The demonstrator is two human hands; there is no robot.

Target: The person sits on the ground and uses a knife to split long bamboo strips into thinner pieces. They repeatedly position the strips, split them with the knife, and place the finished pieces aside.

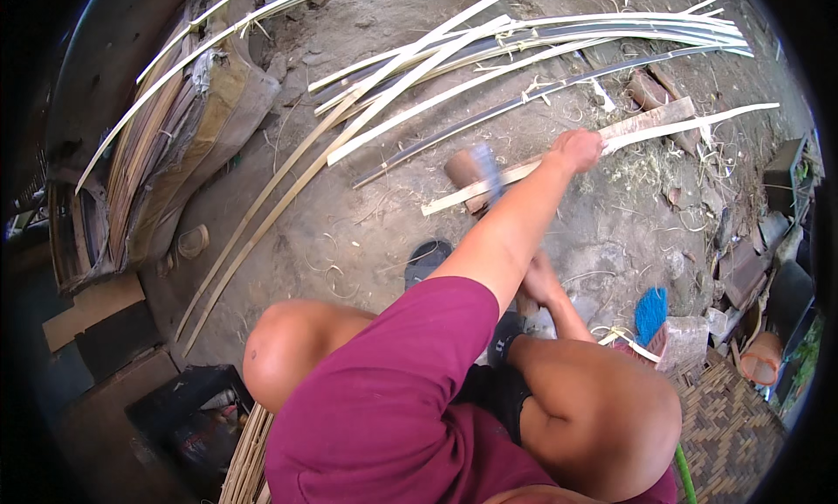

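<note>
Pale strip [690, 127], two o'clock from centre, slanting across block [462, 169]. Left hand [578, 150] clenched on strip. Right hand [543, 281], nearer four o'clock, seems wrapped round knife [486, 167] handle, partly hidden behind left forearm [515, 216]. Blurred blade close by forearm: skewed stroke could cut it. Rocking block could twist strip. Deflected blade might reach foot [428, 261], near centre.
</note>
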